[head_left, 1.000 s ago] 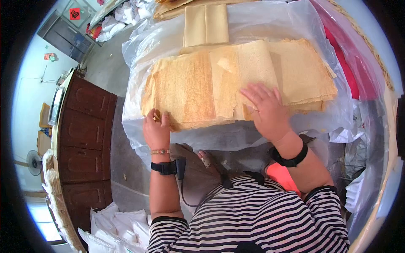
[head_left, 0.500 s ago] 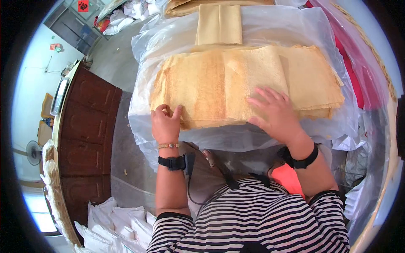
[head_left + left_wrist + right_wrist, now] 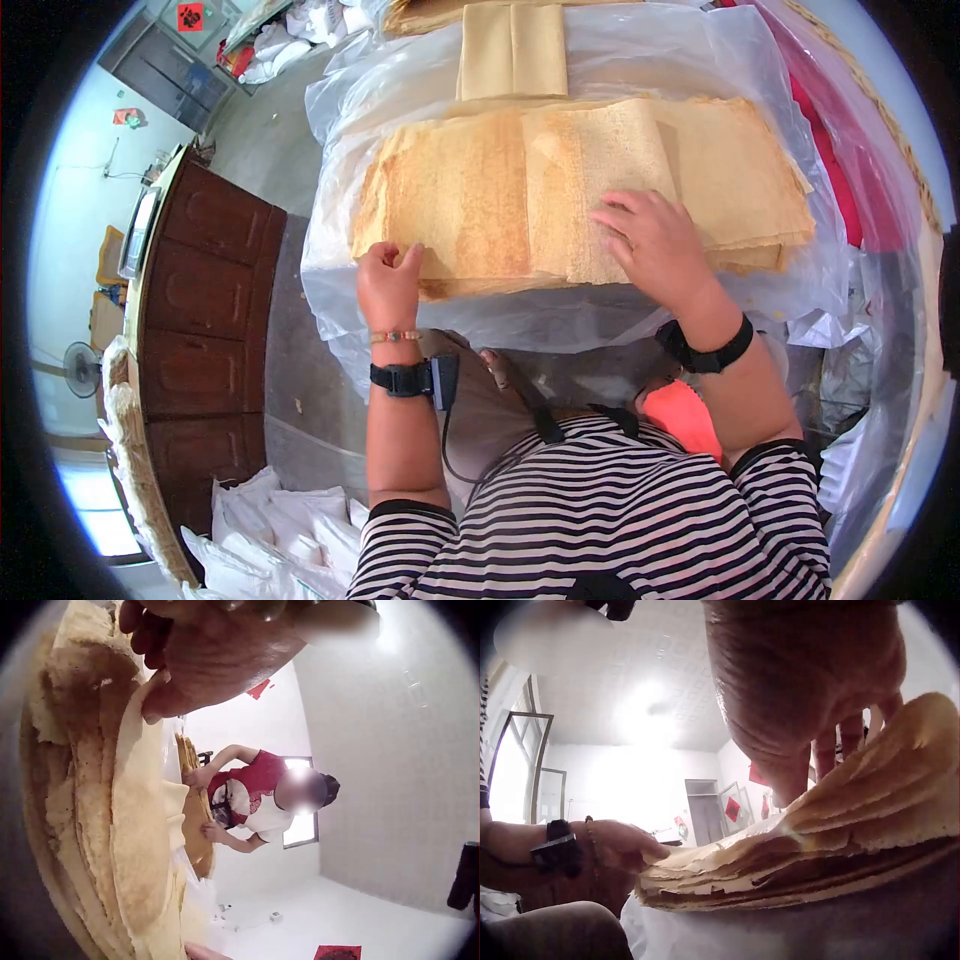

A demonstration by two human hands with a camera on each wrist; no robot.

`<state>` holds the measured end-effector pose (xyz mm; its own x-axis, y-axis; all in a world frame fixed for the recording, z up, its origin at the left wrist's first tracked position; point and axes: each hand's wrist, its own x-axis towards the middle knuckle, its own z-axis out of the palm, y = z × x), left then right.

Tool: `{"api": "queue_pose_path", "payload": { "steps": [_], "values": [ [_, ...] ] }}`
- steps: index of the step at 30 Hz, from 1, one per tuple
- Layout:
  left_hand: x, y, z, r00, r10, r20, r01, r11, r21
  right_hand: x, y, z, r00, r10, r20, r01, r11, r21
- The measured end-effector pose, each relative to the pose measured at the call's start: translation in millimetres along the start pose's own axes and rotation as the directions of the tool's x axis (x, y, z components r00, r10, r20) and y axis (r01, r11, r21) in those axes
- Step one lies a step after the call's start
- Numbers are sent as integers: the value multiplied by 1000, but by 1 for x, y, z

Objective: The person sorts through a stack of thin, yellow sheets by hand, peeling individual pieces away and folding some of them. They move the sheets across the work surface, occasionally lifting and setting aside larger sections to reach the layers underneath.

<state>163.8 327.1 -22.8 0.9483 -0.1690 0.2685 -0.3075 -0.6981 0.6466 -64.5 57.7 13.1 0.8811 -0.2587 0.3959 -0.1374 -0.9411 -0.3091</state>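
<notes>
A stack of thin, tan, rough-edged sheets (image 3: 455, 200) lies across plastic sheeting, layered edges showing in the left wrist view (image 3: 90, 817) and right wrist view (image 3: 840, 847). A folded textured piece (image 3: 625, 145) covers its middle. At the stack's left front corner, my left hand (image 3: 388, 290) has its fingers curled and its thumb against a sheet edge; in the left wrist view this hand (image 3: 217, 656) is close above the layers. With fingers spread and slightly bent, my right hand (image 3: 665, 250) touches the folded piece near the front edge.
Behind the stack lies a folded tan cloth-like bundle (image 3: 513, 50), with more sheets (image 3: 420, 18) beyond. Clear plastic (image 3: 350, 130) hangs over the near edge. A brown cabinet (image 3: 205, 300) stands left, white bags (image 3: 285, 525) below it. Another person (image 3: 251, 787) handles sheets across from me.
My right hand has shifted a little and its fingers bend more. Beneath it, the loose layer at the stack's middle lies flatter. My left hand stays at the left corner, thumb and fingers slightly farther apart.
</notes>
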Motion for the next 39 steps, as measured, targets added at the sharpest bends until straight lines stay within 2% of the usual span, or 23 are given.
{"api": "queue_pose_path", "payload": {
  "steps": [2,5,6,8,11,13,15,18,21,22,25,27,28,30,31,33,34,35,36,38,39],
  "values": [
    [-3,3,4,985,129,-113,-138,987,-80,3,2,1,1000,-13,2,13,1000,-7],
    [-6,24,11,977,127,-169,-184,905,-383,10,6,3,995,-55,-78,57,998,17],
    [-9,36,14,963,199,-180,-257,877,-406,11,8,4,991,-68,-118,72,997,28],
    [-18,67,19,916,345,-206,-401,796,-454,11,11,2,997,-1,-82,11,992,124],
    [-46,124,25,903,424,-65,-408,804,-432,13,20,1,983,177,-58,-155,950,270],
    [-60,152,39,809,586,-45,-569,761,-312,15,24,1,950,308,-47,-263,874,409],
    [-77,177,51,776,629,44,-595,754,-279,17,26,1,906,424,-19,-334,741,583],
    [-93,195,74,731,667,147,-628,741,-239,24,39,-14,844,507,174,-519,695,498],
    [-100,197,80,661,702,264,-635,711,-302,23,61,4,833,541,116,-517,687,510],
    [-100,199,77,629,715,305,-631,698,-338,24,69,7,821,559,115,-514,636,576],
    [-74,200,59,566,806,171,-683,575,-450,20,79,12,779,610,147,-512,484,709],
    [-34,192,64,525,840,135,-804,542,-246,21,76,5,761,621,186,-530,430,731],
    [-21,188,70,502,856,121,-846,516,-138,19,74,2,787,598,148,-511,499,700],
    [-14,173,91,567,765,305,-816,573,81,16,73,-2,834,547,70,-465,629,623],
    [-13,165,104,600,704,381,-796,575,191,14,76,3,831,557,-3,-446,668,596],
    [-22,154,118,624,673,397,-771,612,174,14,79,21,816,559,-147,-410,739,535],
    [-24,154,119,630,676,382,-769,612,186,17,65,11,833,453,-317,-357,878,317],
    [-24,154,120,635,679,367,-767,611,195,14,48,-1,839,306,-450,-311,948,66],
    [-24,154,119,647,674,358,-756,630,179,9,30,-12,837,125,-532,-266,943,-198],
    [-23,154,117,669,661,339,-732,666,146,-5,8,-20,953,53,-297,-63,998,-23],
    [-21,157,114,744,618,253,-649,760,50,-11,1,-23,983,-8,-184,23,997,78]
  ]
}}
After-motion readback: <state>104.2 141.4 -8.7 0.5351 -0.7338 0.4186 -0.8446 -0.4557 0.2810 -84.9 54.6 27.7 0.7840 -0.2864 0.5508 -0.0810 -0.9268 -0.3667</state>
